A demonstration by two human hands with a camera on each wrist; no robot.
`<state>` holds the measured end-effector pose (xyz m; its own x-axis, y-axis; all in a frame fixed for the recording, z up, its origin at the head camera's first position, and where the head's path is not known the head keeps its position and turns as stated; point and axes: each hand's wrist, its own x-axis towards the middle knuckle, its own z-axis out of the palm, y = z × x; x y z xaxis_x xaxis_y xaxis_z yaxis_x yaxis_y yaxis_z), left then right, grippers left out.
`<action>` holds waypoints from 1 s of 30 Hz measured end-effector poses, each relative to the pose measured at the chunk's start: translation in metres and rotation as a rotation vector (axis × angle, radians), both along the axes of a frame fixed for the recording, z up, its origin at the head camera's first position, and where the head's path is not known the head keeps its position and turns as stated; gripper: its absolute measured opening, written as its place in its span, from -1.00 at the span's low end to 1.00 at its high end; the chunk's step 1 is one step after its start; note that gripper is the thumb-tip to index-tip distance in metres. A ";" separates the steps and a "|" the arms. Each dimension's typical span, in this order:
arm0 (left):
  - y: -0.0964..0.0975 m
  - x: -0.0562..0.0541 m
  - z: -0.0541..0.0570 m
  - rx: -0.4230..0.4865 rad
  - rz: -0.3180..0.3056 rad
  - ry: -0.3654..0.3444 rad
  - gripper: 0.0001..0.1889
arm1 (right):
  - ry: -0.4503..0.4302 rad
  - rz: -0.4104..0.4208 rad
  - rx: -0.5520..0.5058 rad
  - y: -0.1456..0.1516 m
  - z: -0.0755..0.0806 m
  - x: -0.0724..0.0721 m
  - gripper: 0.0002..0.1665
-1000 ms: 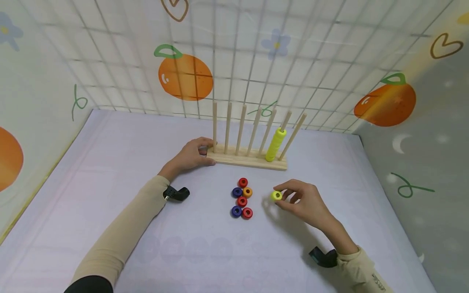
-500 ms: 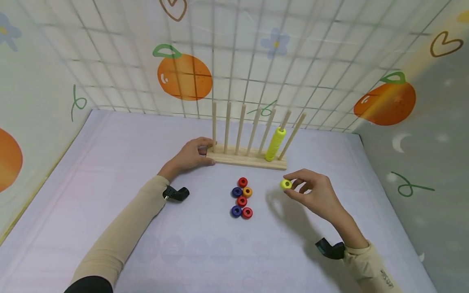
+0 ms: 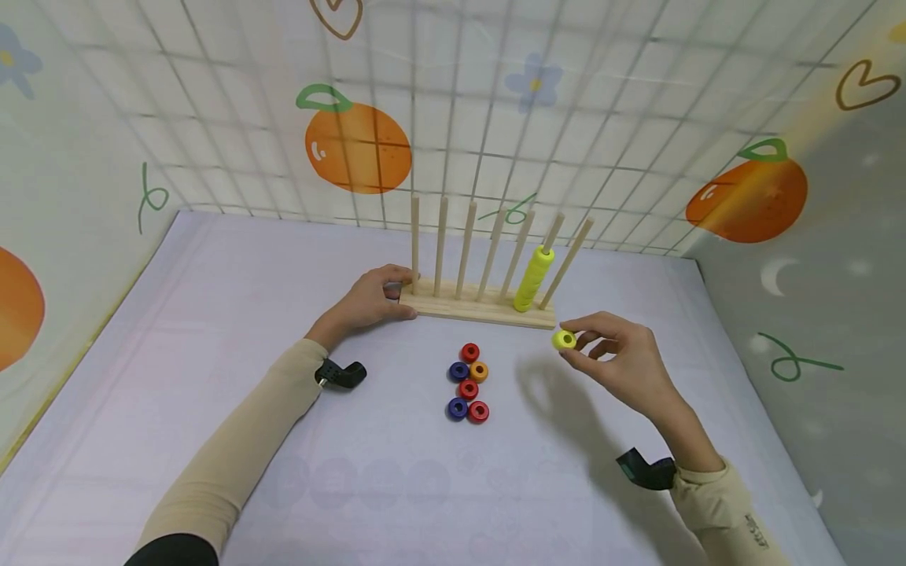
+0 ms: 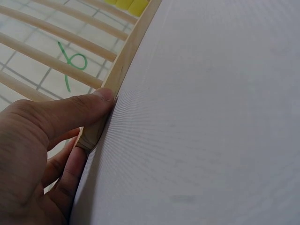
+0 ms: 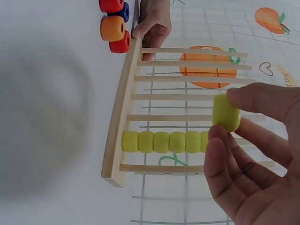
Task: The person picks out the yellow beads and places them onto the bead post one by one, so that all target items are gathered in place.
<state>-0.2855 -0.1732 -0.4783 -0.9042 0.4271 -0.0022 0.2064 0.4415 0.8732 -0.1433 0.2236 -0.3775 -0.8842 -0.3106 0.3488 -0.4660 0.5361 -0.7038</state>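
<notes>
My right hand [image 3: 623, 358] pinches a yellow bead [image 3: 564, 339] between thumb and fingers, raised above the table just right of the peg rack's front corner. In the right wrist view the same bead [image 5: 226, 112] shows its rounded side. The wooden peg rack [image 3: 481, 309] stands at mid-table with several upright pegs. A stack of yellow beads [image 3: 534, 279] fills most of the second peg from the right; the other pegs are bare. My left hand [image 3: 368, 297] grips the rack's left end, thumb along the front edge of the base [image 4: 119, 70] and fingers behind it.
In front of the rack lies a loose cluster of beads: red beads [image 3: 478, 412], blue beads [image 3: 457, 408] and one orange bead [image 3: 479, 372]. A patterned curtain over a wire grid [image 3: 453, 126] rises behind the table [image 3: 283, 251].
My right hand has carried the yellow bead up and to the right, towards the rack's right end. The left hand and the rack have stayed put.
</notes>
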 end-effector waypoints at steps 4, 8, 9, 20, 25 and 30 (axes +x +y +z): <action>0.000 0.001 0.001 0.004 -0.001 0.007 -0.18 | 0.036 0.007 0.000 0.001 0.004 -0.003 -0.58; -0.001 0.001 0.000 0.012 -0.001 0.008 -0.18 | 0.068 0.013 -0.005 0.002 0.008 -0.006 -0.56; -0.001 0.001 0.001 0.014 -0.002 0.008 -0.18 | 0.072 0.014 -0.008 0.002 0.010 -0.006 -0.55; -0.001 0.002 0.002 0.014 -0.013 0.004 -0.17 | 0.117 0.018 -0.014 0.000 0.026 -0.010 -0.52; -0.001 0.002 0.002 0.015 -0.011 -0.007 -0.15 | 0.136 0.008 -0.004 0.001 0.030 -0.014 -0.53; -0.001 0.002 0.003 0.020 -0.011 -0.012 -0.15 | 0.159 0.001 -0.006 0.001 0.033 -0.018 -0.52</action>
<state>-0.2836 -0.1739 -0.4756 -0.8995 0.4370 -0.0043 0.2006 0.4215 0.8844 -0.1610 0.2249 -0.3442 -0.8170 -0.3094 0.4867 -0.5729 0.5313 -0.6241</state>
